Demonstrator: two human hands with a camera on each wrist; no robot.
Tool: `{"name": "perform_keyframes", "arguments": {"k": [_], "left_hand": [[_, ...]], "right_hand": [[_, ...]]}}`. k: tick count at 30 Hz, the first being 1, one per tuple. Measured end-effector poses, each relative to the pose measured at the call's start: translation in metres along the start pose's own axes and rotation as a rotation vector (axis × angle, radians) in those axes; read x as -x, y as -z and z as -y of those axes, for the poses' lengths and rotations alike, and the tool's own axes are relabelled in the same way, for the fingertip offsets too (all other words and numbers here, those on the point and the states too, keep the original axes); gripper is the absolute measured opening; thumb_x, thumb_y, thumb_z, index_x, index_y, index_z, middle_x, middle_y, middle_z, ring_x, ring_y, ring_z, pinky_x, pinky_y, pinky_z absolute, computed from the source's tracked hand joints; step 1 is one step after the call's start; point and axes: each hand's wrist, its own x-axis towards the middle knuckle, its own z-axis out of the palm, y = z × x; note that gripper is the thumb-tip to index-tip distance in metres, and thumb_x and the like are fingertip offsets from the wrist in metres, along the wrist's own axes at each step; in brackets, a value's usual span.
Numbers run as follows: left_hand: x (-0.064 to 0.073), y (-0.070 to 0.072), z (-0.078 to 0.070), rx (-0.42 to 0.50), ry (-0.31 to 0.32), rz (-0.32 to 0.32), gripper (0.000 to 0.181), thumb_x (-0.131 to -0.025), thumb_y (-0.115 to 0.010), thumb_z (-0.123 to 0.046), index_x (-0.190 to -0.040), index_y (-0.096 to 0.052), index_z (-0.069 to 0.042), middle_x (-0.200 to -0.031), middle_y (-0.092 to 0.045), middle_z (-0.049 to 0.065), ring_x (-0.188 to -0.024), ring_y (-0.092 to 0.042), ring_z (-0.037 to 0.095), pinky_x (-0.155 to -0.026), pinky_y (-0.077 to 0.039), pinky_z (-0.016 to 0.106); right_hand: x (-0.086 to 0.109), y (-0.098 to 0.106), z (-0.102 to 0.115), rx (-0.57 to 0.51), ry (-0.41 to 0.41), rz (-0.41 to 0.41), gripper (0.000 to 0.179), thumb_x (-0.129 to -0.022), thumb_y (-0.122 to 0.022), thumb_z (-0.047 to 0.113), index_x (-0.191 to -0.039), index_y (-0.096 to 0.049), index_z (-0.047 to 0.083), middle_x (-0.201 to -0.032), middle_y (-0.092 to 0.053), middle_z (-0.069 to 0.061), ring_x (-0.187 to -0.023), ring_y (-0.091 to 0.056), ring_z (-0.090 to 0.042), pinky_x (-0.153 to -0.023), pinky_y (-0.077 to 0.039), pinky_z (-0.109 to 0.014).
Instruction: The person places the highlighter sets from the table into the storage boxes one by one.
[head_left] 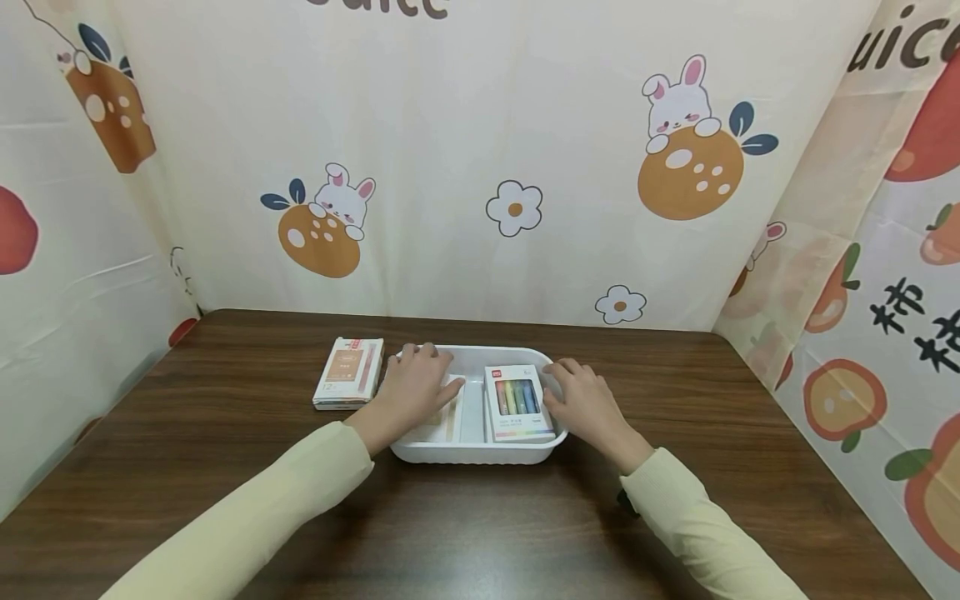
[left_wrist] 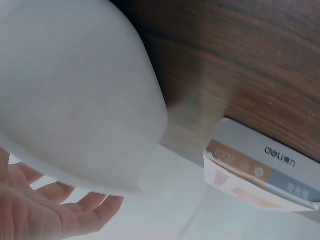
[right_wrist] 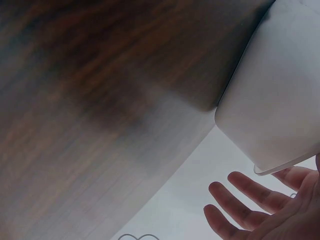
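A white plastic basket sits on the table in front of me. Inside it, on the right, lies a white box printed with a row of coloured sticks. A pale box lies in the left part, mostly covered by my left hand. That hand is over the basket's left rim, its thumb pointing inward and its fingers loosely bent in the left wrist view. At the right rim is my right hand, its fingers spread in the right wrist view, close to the basket wall.
To the left of the basket is a small stack of white boxes with pink and brown print, one marked deli in the left wrist view. The brown wooden table ends at a patterned curtain behind, with more curtain at both sides.
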Motion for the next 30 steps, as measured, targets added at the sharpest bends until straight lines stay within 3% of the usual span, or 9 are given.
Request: {"name": "perform_keyframes", "arguments": {"k": [8, 17, 30], "left_hand": [[0.001, 0.006, 0.01, 0.02, 0.001, -0.006, 0.047, -0.09, -0.049, -0.045, -0.122, -0.055, -0.011, -0.118, -0.056, 0.012, -0.112, -0.047, 0.038, -0.084, -0.042, 0.053], [0.004, 0.012, 0.029, -0.012, 0.003, -0.073, 0.047, -0.09, -0.048, -0.046, -0.122, -0.054, -0.012, -0.118, -0.054, 0.014, -0.112, -0.046, 0.039, -0.085, -0.041, 0.055], [0.005, 0.016, 0.065, -0.052, 0.075, -0.037, 0.051, -0.092, -0.042, -0.047, -0.125, -0.051, -0.009, -0.124, -0.05, 0.02, -0.116, -0.042, 0.044, -0.089, -0.036, 0.059]], "right_hand": [[0.0, 0.0, 0.0, -0.002, 0.001, 0.0, 0.036, -0.086, -0.056, 0.023, -0.119, -0.058, 0.008, -0.123, -0.054, -0.016, -0.107, -0.052, -0.036, -0.086, -0.042, -0.053], [0.0, 0.0, 0.0, -0.001, -0.002, 0.005, 0.037, -0.086, -0.056, 0.024, -0.119, -0.057, 0.008, -0.123, -0.054, -0.016, -0.107, -0.052, -0.036, -0.086, -0.042, -0.053], [-0.001, 0.0, 0.0, -0.001, -0.006, 0.009, 0.037, -0.086, -0.056, 0.024, -0.119, -0.057, 0.008, -0.123, -0.054, -0.016, -0.107, -0.052, -0.035, -0.087, -0.041, -0.053]]}}
